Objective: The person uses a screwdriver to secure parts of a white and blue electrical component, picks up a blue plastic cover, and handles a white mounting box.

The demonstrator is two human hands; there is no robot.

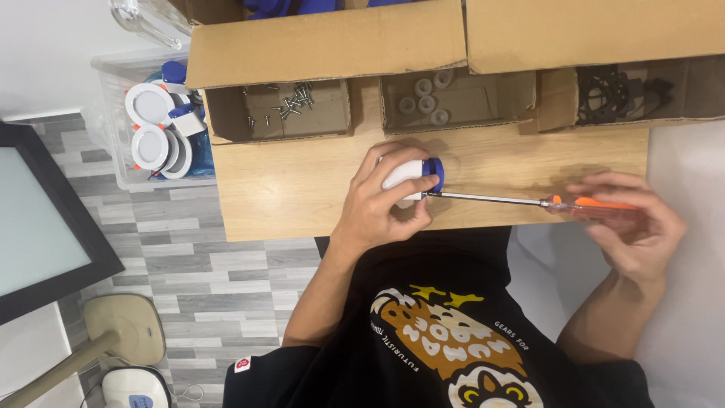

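The left hand [381,200] reaches up from the lower edge of the wooden table [302,189], forearm angled from the body, wrist slightly bent, and its fingers curl closed around a small white lamp housing with a blue ring [414,175], which it holds on its side just above the tabletop near the table's front edge; the thumb presses along the lower side and the fingers wrap over the top. The right hand [630,223] sits well to the right, past the table's corner, palm turned inward and fingers loosely bent and blurred around the orange handle of a screwdriver [529,200], gripping it between fingertips and thumb. The screwdriver lies nearly level, its thin metal shaft running left across the table edge until its tip meets the blue ring end of the housing. Behind the hands stands a row of open cardboard boxes: the left box [219,121] holds loose screws [291,102], the middle box [521,94] holds pale grey rings [424,98], and the right box [555,102] holds dark black parts [615,92]. Left of the table, a clear plastic bin [113,143] holds more round white lamps [151,125] with blue parts.
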